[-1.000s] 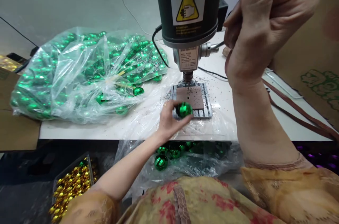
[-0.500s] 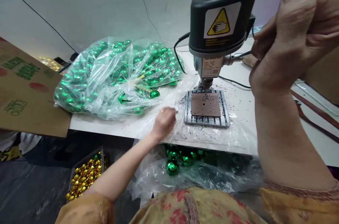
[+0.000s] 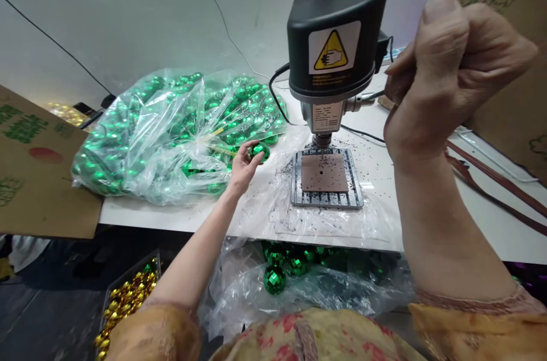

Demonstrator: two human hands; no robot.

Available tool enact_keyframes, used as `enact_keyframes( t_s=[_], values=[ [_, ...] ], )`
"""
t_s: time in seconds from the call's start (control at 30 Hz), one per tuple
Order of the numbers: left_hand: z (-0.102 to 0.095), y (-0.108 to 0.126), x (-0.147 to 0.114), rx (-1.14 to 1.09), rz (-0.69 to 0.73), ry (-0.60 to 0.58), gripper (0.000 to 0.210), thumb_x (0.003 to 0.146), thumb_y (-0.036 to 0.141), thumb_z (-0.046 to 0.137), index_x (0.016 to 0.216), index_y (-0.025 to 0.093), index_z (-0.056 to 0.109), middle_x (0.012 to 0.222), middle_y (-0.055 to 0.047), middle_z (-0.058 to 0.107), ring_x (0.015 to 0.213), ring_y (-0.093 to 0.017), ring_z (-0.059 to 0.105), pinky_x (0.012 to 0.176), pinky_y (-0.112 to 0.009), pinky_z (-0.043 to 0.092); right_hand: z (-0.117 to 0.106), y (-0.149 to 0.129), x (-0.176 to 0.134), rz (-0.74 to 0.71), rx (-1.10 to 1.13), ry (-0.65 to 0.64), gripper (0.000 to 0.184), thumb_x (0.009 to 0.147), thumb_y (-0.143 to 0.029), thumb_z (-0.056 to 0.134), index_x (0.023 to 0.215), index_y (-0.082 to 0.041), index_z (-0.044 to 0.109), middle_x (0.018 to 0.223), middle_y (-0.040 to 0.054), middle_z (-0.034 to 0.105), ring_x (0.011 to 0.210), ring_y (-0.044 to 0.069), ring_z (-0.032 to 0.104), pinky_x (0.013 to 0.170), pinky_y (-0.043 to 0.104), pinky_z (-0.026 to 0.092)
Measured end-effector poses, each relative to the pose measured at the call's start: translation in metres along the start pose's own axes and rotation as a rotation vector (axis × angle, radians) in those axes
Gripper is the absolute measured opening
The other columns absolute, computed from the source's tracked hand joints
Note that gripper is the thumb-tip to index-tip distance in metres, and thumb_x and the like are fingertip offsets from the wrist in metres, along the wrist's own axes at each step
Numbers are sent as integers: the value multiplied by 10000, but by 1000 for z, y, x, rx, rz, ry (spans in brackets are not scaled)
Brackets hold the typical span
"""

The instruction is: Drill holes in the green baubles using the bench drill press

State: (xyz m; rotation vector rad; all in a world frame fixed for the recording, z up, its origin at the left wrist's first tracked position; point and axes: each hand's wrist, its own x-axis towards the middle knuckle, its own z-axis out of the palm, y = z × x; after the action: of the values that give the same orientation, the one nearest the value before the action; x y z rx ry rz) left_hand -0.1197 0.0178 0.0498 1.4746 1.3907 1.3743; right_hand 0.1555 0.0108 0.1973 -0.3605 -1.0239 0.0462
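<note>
My left hand reaches to the right edge of a clear plastic bag full of shiny green balls. Its thumb and fingers close round a faceted green ball ornament at the bag's side. My right hand is raised in a fist on the feed lever of a small black drill press; most of the lever is hidden by the fingers. Beneath the chuck, a brown square board with a small hole rests on the slotted metal base.
Dark shavings are scattered round the base on the white table. More green balls lie in plastic below the table edge. A bin of gold balls stands lower left. Cardboard boxes flank both sides; brown straps lie at right.
My left hand has moved from beside the drill base up and left to the bag, and has taken hold of a green ball. My right hand stays at the lever. The view has shifted slightly.
</note>
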Motion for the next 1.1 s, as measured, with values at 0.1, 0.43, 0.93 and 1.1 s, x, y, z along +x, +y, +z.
enact_keyframes(
  t_s=[0.1, 0.43, 0.93, 1.1],
  values=[
    [36, 8, -27, -374, -154, -67, 548, 774, 569, 751, 1181, 237, 596, 1012, -46, 689, 858, -170, 673, 780, -333, 583, 1, -1, -1, -35, 4, 7, 392, 895, -262, 625, 515, -180, 573, 425, -39, 412, 394, 54, 356, 527, 290, 275],
    [95, 2, -38, -484, -231, -71, 581, 669, 489, 880, 1100, 202, 616, 958, -23, 715, 809, -120, 671, 746, -241, 549, -1, -8, -3, 18, -98, -41, 405, 929, -235, 556, 534, -165, 501, 454, -79, 382, 401, 7, 311, 493, 233, 310],
    [68, 59, -136, -420, -837, -960, 387, 766, 395, 844, 1103, 251, 718, 975, -63, 722, 825, -180, 695, 663, -269, 593, 5, -11, -3, 83, -272, -86, 279, 964, -122, 442, 743, -231, 572, 544, -71, 388, 524, 54, 342, 521, 198, 402],
    [128, 77, -210, -568, -1143, -1143, 377, 824, 429, 791, 1124, 219, 704, 961, -57, 709, 779, -149, 692, 695, -270, 593, 4, 2, -5, 210, -335, -153, 188, 979, -217, 467, 912, -251, 640, 634, -70, 577, 612, 13, 342, 570, 112, 421]
  ],
)
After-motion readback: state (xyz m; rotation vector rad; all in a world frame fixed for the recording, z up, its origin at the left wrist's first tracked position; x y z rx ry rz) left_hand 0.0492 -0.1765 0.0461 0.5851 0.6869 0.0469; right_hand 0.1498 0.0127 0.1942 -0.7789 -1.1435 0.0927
